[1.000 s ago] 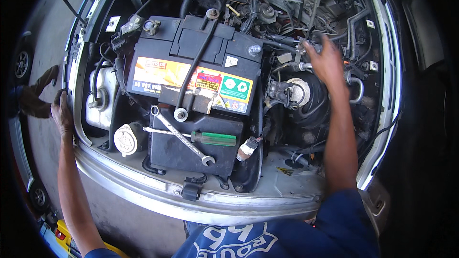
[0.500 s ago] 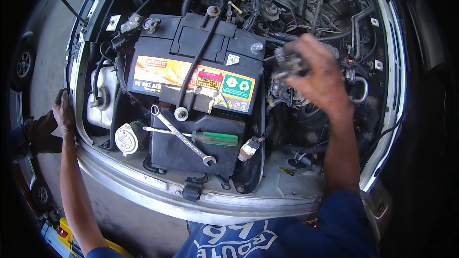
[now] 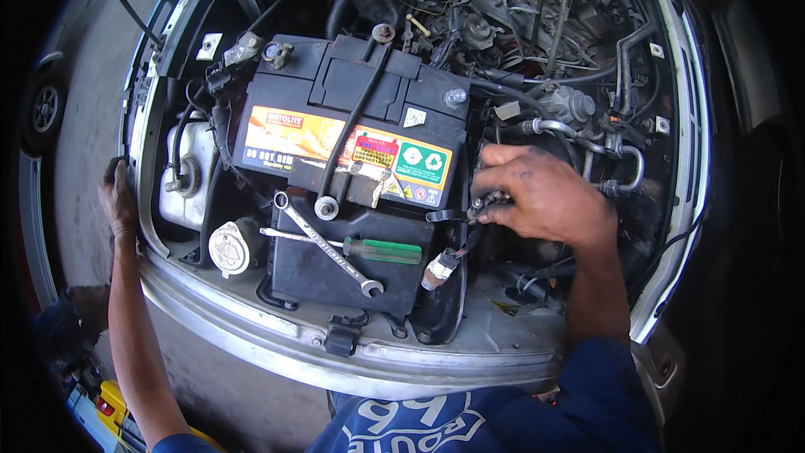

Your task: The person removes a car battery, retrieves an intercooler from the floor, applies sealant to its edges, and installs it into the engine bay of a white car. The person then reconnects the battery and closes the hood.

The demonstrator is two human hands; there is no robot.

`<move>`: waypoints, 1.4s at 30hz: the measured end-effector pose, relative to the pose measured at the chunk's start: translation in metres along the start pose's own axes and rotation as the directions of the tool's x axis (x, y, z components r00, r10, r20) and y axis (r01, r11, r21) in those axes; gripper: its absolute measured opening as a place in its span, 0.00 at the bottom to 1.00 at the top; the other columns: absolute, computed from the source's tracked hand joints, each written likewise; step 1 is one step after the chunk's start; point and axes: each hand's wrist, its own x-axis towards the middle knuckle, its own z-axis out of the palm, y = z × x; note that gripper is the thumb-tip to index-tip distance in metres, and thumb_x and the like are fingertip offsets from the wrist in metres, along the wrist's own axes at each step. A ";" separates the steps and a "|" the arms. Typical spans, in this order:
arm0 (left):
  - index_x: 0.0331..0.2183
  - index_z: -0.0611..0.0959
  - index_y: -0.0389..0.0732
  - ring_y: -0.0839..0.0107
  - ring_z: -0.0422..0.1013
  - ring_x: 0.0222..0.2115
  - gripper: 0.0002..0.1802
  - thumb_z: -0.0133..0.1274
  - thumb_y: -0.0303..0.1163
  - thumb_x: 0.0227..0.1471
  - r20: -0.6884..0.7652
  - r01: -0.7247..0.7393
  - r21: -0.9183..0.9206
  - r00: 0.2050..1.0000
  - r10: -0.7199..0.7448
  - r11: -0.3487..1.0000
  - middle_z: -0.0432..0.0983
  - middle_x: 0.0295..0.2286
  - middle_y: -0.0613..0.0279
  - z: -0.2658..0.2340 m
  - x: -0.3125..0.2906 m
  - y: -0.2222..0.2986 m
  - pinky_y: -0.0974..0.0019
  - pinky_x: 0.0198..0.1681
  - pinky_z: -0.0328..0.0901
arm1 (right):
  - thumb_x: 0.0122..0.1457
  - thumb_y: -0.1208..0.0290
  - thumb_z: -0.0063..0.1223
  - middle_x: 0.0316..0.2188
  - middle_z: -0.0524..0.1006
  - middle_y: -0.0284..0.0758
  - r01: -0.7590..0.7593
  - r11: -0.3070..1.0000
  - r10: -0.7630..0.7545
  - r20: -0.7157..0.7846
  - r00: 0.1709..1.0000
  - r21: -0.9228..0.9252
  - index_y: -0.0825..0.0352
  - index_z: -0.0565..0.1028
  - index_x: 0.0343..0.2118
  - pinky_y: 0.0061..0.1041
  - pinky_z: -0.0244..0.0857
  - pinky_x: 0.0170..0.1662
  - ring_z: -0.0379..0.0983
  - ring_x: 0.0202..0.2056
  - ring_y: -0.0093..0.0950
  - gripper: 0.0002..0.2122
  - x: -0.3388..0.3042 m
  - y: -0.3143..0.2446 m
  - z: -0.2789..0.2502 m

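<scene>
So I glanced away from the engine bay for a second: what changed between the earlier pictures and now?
The right hand came down from the parts behind the battery to its right side, fingers now pinching a small dark part there. The left hand stayed on the car's edge. The wrench and the green-handled screwdriver lie unmoved on the black box in front of the battery.
</scene>
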 end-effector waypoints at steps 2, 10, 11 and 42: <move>0.43 0.83 0.34 0.62 0.75 0.39 0.22 0.49 0.43 0.60 -0.055 -0.039 0.098 0.998 0.045 0.994 0.81 0.36 0.50 0.001 0.001 0.000 0.61 0.48 0.65 | 0.48 0.69 0.66 0.34 0.73 0.38 -0.061 0.994 0.067 0.069 0.995 -0.089 0.67 0.78 0.34 0.38 0.68 0.44 0.74 0.42 0.38 0.12 0.002 0.001 0.000; 0.40 0.83 0.32 0.61 0.74 0.35 0.21 0.48 0.41 0.60 -0.019 -0.056 0.047 0.998 0.057 0.997 0.80 0.33 0.49 0.002 -0.003 0.000 0.60 0.44 0.65 | 0.45 0.67 0.68 0.31 0.74 0.37 0.040 0.991 -0.046 -0.043 0.998 -0.131 0.66 0.79 0.37 0.36 0.70 0.41 0.76 0.37 0.40 0.16 0.023 -0.008 0.012; 0.40 0.83 0.32 0.61 0.73 0.33 0.21 0.48 0.41 0.60 -0.066 -0.122 0.090 0.989 0.129 0.988 0.80 0.32 0.49 0.002 -0.003 0.001 0.60 0.43 0.65 | 0.45 0.67 0.68 0.32 0.75 0.38 -0.047 0.988 0.052 0.029 0.998 -0.147 0.65 0.78 0.38 0.36 0.71 0.42 0.76 0.38 0.40 0.17 0.026 -0.010 0.018; 0.41 0.82 0.30 0.66 0.73 0.38 0.21 0.50 0.41 0.60 -0.075 -0.032 0.032 0.997 0.034 0.999 0.80 0.34 0.54 -0.001 -0.005 -0.004 0.64 0.46 0.65 | 0.58 0.59 0.50 0.47 0.76 0.53 -0.479 0.877 0.040 -0.989 0.141 -0.033 0.71 0.75 0.47 0.42 0.66 0.54 0.73 0.49 0.47 0.21 0.160 0.307 -0.205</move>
